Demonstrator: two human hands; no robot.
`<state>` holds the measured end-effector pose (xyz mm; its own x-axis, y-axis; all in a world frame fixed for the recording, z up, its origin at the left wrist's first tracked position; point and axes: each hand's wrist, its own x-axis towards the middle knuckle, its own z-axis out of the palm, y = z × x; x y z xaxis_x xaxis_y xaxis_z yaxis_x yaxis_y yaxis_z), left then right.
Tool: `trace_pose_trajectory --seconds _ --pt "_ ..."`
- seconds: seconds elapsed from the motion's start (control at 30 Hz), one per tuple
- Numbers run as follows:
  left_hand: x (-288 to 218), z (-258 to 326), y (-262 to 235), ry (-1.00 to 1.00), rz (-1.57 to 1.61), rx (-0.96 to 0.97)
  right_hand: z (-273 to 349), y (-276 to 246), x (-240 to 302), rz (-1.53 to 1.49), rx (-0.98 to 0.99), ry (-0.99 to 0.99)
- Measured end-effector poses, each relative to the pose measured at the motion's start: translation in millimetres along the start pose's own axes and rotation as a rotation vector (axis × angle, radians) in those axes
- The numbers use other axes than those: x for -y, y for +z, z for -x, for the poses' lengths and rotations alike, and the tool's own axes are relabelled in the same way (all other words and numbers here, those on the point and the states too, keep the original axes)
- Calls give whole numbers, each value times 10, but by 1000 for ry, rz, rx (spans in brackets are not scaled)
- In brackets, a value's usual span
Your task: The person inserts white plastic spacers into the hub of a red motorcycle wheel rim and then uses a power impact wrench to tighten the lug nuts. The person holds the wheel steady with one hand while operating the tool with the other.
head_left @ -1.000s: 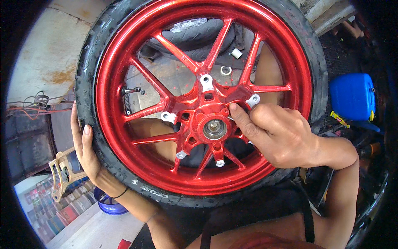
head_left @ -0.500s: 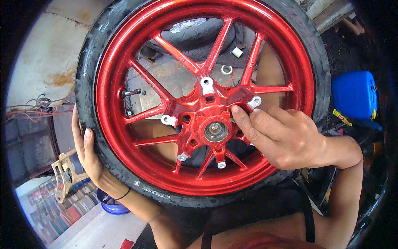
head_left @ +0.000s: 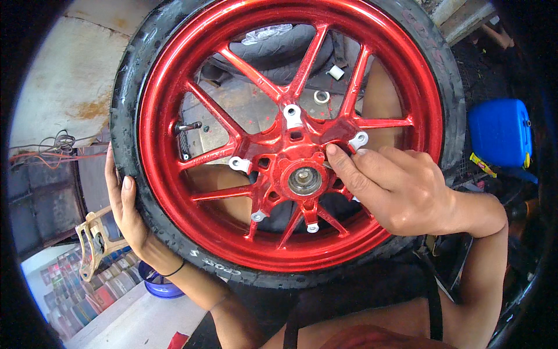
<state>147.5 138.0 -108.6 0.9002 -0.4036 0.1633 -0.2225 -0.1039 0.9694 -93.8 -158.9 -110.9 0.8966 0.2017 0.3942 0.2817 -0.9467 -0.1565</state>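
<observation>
A glossy red motorcycle wheel (head_left: 221, 256) with a black tyre (head_left: 131, 116) fills the middle of the view, its spoked face turned up to me. Bare silver-white bolt tabs ring its hub (head_left: 304, 181), which has a metal bearing in the centre. My left hand (head_left: 129, 215) wraps the tyre's outer left side, thumb over the sidewall. On the right, my right hand (head_left: 395, 189) is closed in a pinch over the hub's right edge, index fingertip against the red surface between the hub and a bolt tab. Whatever sits between those fingers is hidden.
Through the spokes show another tyre (head_left: 279, 58), a tape roll (head_left: 321, 97) and a white cylinder (head_left: 335, 72) on the floor. A blue jerrycan (head_left: 500, 134) stands at right. At left are a gold swingarm-like metal part (head_left: 96, 241), a blue-purple round object (head_left: 160, 285) and loose cables (head_left: 61, 142).
The wheel appears slightly further right in the picture, along with the background. My left hand keeps its hold on the tyre, and my right hand stays pinched beside the hub.
</observation>
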Motion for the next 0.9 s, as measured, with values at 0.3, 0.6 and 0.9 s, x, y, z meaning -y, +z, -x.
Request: trace_pose_trajectory --seconds 0.3,0.6,0.9 --pt "-9 -8 4 21 -55 22 50 48 -9 -262 28 106" --pt "-16 8 3 6 -39 0 14 -59 68 -230 86 138" --pt "-52 -4 81 17 80 36 26 2 72 -388 72 218"
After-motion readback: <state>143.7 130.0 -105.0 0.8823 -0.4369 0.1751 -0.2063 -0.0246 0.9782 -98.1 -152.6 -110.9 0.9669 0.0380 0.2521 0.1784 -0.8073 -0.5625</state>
